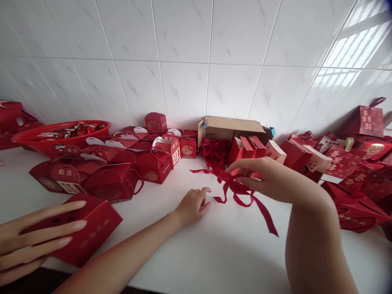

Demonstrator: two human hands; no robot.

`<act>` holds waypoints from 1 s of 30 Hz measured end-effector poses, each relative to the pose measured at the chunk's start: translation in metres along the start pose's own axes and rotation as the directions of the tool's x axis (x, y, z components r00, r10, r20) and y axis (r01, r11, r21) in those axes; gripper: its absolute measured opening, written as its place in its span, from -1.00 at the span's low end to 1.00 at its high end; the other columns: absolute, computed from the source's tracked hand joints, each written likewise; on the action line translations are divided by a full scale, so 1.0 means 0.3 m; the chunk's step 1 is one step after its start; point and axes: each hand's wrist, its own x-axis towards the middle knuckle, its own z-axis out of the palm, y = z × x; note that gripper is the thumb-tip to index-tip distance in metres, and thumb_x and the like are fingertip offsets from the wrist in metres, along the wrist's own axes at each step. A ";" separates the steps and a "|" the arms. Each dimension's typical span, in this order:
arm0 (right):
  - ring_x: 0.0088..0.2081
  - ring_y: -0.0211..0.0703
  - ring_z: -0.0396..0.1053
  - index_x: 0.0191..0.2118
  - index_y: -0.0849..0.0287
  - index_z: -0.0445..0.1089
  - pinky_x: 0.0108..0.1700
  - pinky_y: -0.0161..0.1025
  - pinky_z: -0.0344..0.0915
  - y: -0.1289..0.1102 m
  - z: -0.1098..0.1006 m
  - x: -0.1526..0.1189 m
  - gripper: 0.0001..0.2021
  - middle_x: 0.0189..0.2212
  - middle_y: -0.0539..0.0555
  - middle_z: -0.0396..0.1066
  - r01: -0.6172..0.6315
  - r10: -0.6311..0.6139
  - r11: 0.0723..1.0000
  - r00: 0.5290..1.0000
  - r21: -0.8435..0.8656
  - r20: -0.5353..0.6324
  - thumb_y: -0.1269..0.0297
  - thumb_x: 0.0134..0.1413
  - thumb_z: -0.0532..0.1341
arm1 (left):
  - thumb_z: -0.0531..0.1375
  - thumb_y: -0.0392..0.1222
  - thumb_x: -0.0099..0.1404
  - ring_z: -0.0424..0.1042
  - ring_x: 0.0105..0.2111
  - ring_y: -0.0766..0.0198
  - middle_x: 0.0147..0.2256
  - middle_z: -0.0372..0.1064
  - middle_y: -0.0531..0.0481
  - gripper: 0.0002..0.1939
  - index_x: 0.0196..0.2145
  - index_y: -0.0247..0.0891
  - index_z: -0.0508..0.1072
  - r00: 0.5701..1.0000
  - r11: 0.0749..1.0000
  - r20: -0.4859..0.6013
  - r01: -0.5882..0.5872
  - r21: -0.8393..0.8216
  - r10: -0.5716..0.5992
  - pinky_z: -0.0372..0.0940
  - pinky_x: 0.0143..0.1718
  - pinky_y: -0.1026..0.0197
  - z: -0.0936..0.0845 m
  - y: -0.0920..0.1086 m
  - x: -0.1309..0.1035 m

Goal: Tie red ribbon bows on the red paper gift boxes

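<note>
Right side: your right hand (266, 176) is arched over the loose end of the red ribbon (237, 187), palm down. Its fingers stand narrow, a small gap between thumb and forefinger, with ribbon showing at the tips. Contact looks clear; whether the ribbon is pinched firmly, you cannot tell from this view.

Left side: your left hand (190, 207) rests on the tabletop (241, 253), just beside the ribbon. Its fingers are loosely curled, thumb apart from forefinger, with nothing visible in them.

Ribbon position: in front of the carton (235, 123), tangled, one tail lying out toward you below your right wrist. Behind it, the ribbon pile (214, 151) spills from the carton's open side.

Surroundings: boxes (153, 165) crowd left of the pile, with a red tub (76, 142) of shiny pieces behind them. Gift bags (346, 161) stand at the far right. At lower left, a co-worker's hand (14, 243) lies with fingers spread over a single box (94, 228).
</note>
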 end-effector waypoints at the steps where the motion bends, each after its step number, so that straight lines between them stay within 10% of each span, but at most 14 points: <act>1: -0.38 -0.21 0.40 -0.11 0.04 0.41 -0.38 -0.33 0.26 -0.008 0.009 -0.002 -0.75 -0.33 0.02 0.48 0.028 -0.028 0.999 1.000 0.019 0.009 0.34 0.12 0.08 | 0.10 -0.17 0.22 0.32 -0.39 0.22 -0.39 0.35 0.02 -0.61 0.01 -0.22 0.21 0.999 0.999 -0.035 -0.005 -0.043 0.003 0.28 -0.21 0.06 -0.005 0.005 -0.001; 5: -0.61 -0.32 0.28 -0.12 0.04 0.42 -0.56 -0.35 0.11 -0.032 0.088 0.021 -0.70 -0.48 -0.01 0.44 0.052 -0.053 0.999 0.984 0.008 0.170 0.41 0.11 0.03 | 0.32 0.00 0.01 0.24 0.03 0.00 0.08 0.18 -0.27 -0.06 0.22 -0.19 -0.09 0.972 0.923 -0.120 -0.231 -0.308 0.203 0.22 0.00 -0.07 -0.046 0.060 -0.012; 8: -0.67 -0.35 0.20 -0.15 0.04 0.41 -0.64 -0.37 -0.02 -0.041 0.131 0.040 -0.73 -0.54 -0.04 0.39 0.051 -0.046 0.999 0.971 -0.017 0.235 0.38 0.11 0.03 | 0.24 -0.02 0.13 0.26 0.03 0.03 0.01 0.29 -0.16 -0.50 0.02 -0.14 0.28 0.948 0.843 -0.013 -0.288 -0.454 0.317 0.20 0.03 -0.03 -0.073 0.113 -0.025; 10: -0.63 -0.34 0.22 -0.16 0.05 0.39 -0.63 -0.38 -0.01 -0.044 0.131 0.040 -0.76 -0.55 -0.04 0.39 0.063 -0.060 0.998 0.975 -0.005 0.215 0.37 0.10 0.05 | 0.05 -0.10 0.31 0.36 -0.14 0.15 -0.25 0.43 -0.05 -0.81 -0.32 -0.17 0.43 0.955 0.844 0.062 -0.227 -0.486 0.292 0.23 -0.03 0.04 -0.074 0.131 -0.032; 13: -0.59 -0.33 0.23 -0.12 0.08 0.33 -0.58 -0.39 0.03 -0.047 0.104 0.023 -0.77 -0.55 -0.06 0.37 0.084 -0.091 0.995 0.984 0.056 0.153 0.36 0.10 0.07 | -0.08 -0.10 0.38 0.38 -0.36 0.23 -0.50 0.37 -0.02 -0.58 -0.55 -0.24 0.37 0.978 0.842 0.082 -0.120 -0.526 0.190 0.28 -0.19 0.13 -0.060 0.127 -0.035; 20: -0.58 -0.35 0.23 -0.18 0.12 0.33 -0.56 -0.39 0.06 -0.062 0.113 0.013 -0.84 -0.47 -0.02 0.40 0.094 -0.116 0.989 0.971 0.112 0.210 0.29 0.13 0.09 | 0.21 0.31 0.01 0.34 -0.06 0.03 -0.14 0.37 -0.17 -0.34 -0.07 -0.20 0.35 0.968 0.481 0.170 0.062 -0.874 0.185 0.25 -0.07 0.01 -0.064 0.091 -0.020; 24: -0.56 -0.31 0.27 -0.19 0.08 0.36 -0.58 -0.39 0.05 -0.047 0.163 0.042 -0.84 -0.50 -0.02 0.39 0.096 -0.108 0.994 0.941 0.051 0.321 0.27 0.10 0.12 | 0.26 0.18 0.04 0.40 -0.26 0.08 -0.42 0.39 -0.11 -0.58 -0.47 -0.30 0.45 0.885 0.362 0.403 0.306 -0.881 0.234 0.26 -0.16 0.02 -0.061 0.074 -0.021; 30: -0.59 -0.31 0.23 -0.22 0.10 0.36 -0.59 -0.37 0.12 -0.019 0.112 0.018 -0.86 -0.58 -0.05 0.33 0.047 -0.072 0.993 0.967 0.105 0.245 0.24 0.13 0.11 | 0.11 0.11 0.18 -0.13 -0.69 0.43 -0.72 -0.24 0.18 -0.45 -0.72 -0.22 -0.08 0.934 0.264 0.355 0.352 -0.898 -0.037 0.09 -0.56 0.18 -0.062 0.026 0.003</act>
